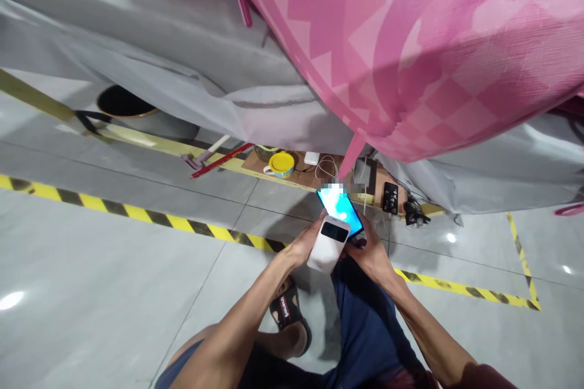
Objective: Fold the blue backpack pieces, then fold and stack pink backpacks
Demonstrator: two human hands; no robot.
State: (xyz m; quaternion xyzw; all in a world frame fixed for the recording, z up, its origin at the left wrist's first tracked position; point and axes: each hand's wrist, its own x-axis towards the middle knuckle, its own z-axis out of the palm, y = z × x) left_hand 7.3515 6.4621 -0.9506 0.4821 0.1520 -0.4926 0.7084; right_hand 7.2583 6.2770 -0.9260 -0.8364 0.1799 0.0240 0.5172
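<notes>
A white device with a dark window (pixel 328 246), like a power bank, lies partly over the lower end of a phone with a lit blue-white screen (pixel 342 209). My left hand (pixel 308 243) is closed round the left side of the white device. On the right, my right hand (pixel 370 252) grips the lower right edge of the phone, its fingers partly hidden. Both things are above my lap, just in front of the low wooden board (pixel 303 177).
A yellow-lidded cup (pixel 281 164), a white box (pixel 312 158), cables and a black power strip (pixel 390 197) are on the board. Pink patterned material (pixel 410 55) hangs overhead over grey cloth (pixel 182 67). A dark bucket (pixel 150 112) stands left; striped tape (pixel 137 213) crosses the floor.
</notes>
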